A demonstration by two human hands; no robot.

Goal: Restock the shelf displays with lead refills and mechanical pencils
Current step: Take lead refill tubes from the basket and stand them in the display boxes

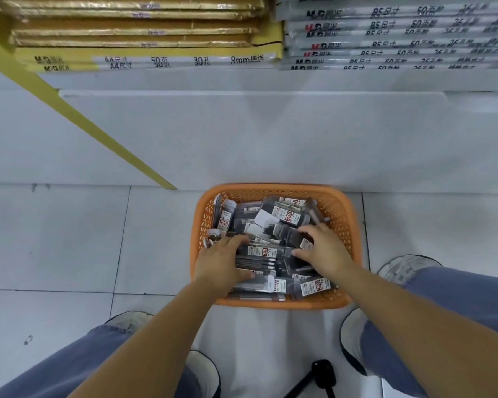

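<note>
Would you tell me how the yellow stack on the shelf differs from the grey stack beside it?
The yellow stack is gold-wrapped, labelled A4, 30 holes; the grey stack is silver-grey, labelled B5, 26 holes. Both lie flat, carry M&G branding and say 50 sheets.

The left hand [222,261] and right hand [324,249] are covering the refill packs [266,250] beneath them in the basket [270,187], leaving their grip unclear, while blur is smearing the labels' [291,216] small print and the top edge is cutting off the stacked pads [385,27].
</note>
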